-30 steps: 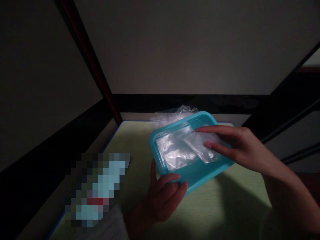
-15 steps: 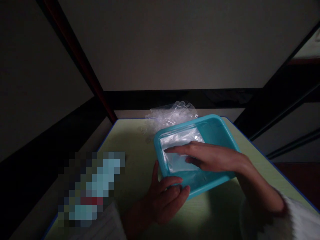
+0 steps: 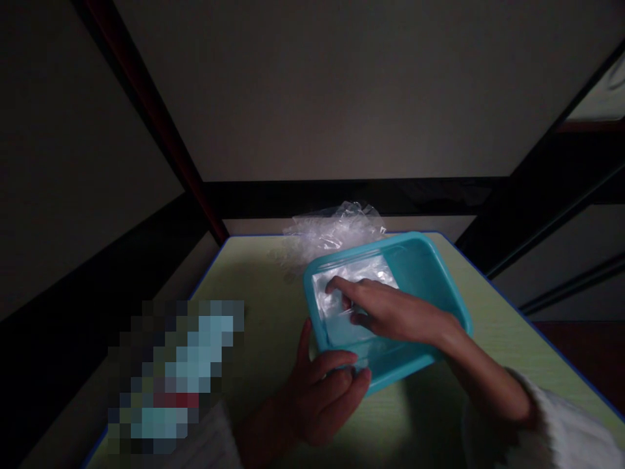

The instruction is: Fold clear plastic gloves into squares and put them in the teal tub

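Note:
A turquoise plastic basin [image 3: 439, 277], rectangular and tilted a little, rests over the table. My left hand [image 3: 325, 391] is closed on its near left corner, fingers over the rim and thumb along the left side. Inside the basin, toward the left, lies a flat stack of clear plastic bags or film [image 3: 336, 326]. My right hand [image 3: 390, 309] reaches in from the right above this plastic, index finger bent with its tip on or just over it. The other fingers curl under the palm, partly hidden, with a gap to the thumb. I see nothing held there.
Crumpled clear plastic [image 3: 332, 231] lies behind the basin at the table's far edge. The pale green table [image 3: 263, 293] has a blue edge. A blurred-out light blue item [image 3: 205, 352] is at the left. A pale panel [image 3: 351, 91] rises behind the table.
My right hand has drawn its stretched index finger back into a bend and shifted slightly left and down at the wrist. My left hand keeps its hold on the basin.

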A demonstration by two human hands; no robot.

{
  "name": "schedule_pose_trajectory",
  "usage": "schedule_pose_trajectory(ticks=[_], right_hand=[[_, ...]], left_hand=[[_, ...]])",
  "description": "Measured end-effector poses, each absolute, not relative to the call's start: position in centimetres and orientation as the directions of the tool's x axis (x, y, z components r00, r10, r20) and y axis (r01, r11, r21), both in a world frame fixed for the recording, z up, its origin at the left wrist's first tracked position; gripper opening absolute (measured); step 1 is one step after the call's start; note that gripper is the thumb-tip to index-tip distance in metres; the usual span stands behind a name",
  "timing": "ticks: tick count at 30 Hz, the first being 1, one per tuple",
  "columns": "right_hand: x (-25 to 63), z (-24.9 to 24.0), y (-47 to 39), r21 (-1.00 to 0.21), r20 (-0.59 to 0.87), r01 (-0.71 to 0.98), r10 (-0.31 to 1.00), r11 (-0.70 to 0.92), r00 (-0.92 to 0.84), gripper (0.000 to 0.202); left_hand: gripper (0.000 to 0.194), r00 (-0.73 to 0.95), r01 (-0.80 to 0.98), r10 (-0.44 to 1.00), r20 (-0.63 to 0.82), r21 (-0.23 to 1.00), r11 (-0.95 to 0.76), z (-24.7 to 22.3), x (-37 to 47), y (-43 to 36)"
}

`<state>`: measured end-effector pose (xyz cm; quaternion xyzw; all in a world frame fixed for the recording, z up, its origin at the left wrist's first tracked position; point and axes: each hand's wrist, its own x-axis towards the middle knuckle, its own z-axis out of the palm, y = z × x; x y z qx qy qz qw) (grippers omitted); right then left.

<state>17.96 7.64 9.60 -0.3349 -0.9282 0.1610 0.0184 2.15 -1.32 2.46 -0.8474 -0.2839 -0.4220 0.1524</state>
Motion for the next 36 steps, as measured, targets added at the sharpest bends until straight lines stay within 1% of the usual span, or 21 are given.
schedule_pose_trajectory(ticks=[6,10,12,15,18,20,23,29,34,36], right_hand=[[17.5,9.0,7.3,-0.178,-0.038,0.661,0.666,0.729,-0.745,0.048],[17.0,9.0,7.2,-0.143,0.005,0.672,0.680,0.726,-0.733,0.051],[16.7,9.2,7.3,-0.120,0.034,0.682,0.689,0.722,-0.724,0.048],[16.4,9.2,7.4,-0.100,0.067,0.698,0.705,0.709,-0.706,0.037],[16.6,8.6,7.6,-0.113,0.064,0.680,0.688,0.724,-0.723,0.018],[16.9,8.1,7.8,-0.116,0.035,0.664,0.672,0.738,-0.740,0.013],[17.2,7.8,8.0,-0.153,-0.018,0.640,0.645,0.753,-0.764,0.016],[17.6,8.4,8.2,-0.318,-0.084,0.512,0.514,0.798,-0.853,0.036],[17.9,9.3,8.4,-0.376,-0.141,0.452,0.432,0.809,-0.891,0.045],[18.0,9.7,8.5,-0.400,-0.139,0.432,0.413,0.808,-0.900,0.046]], left_hand=[[0.021,0.452,0.627,0.365,0.814,0.001,-0.779,2.2,2.2,-1.3],[0.024,0.434,0.621,0.345,0.832,0.002,-0.784,2.0,2.3,-1.1],[0.022,0.428,0.619,0.349,0.834,0.012,-0.786,1.9,2.3,-1.0],[0.021,0.413,0.608,0.341,0.845,0.022,-0.794,1.8,2.4,-0.9],[0.022,0.418,0.604,0.342,0.842,0.024,-0.797,2.0,2.3,-1.0],[0.022,0.454,0.612,0.383,0.805,0.031,-0.791,2.2,2.2,-1.1],[0.022,0.472,0.617,0.405,0.783,0.035,-0.786,2.4,2.0,-1.3],[0.019,0.430,0.597,0.350,0.832,0.029,-0.802,1.7,2.1,-0.9],[0.021,0.436,0.590,0.341,0.833,0.021,-0.807,1.6,2.0,-0.6],[0.019,0.399,0.587,0.326,0.857,0.034,-0.809,1.4,2.1,-0.6]])
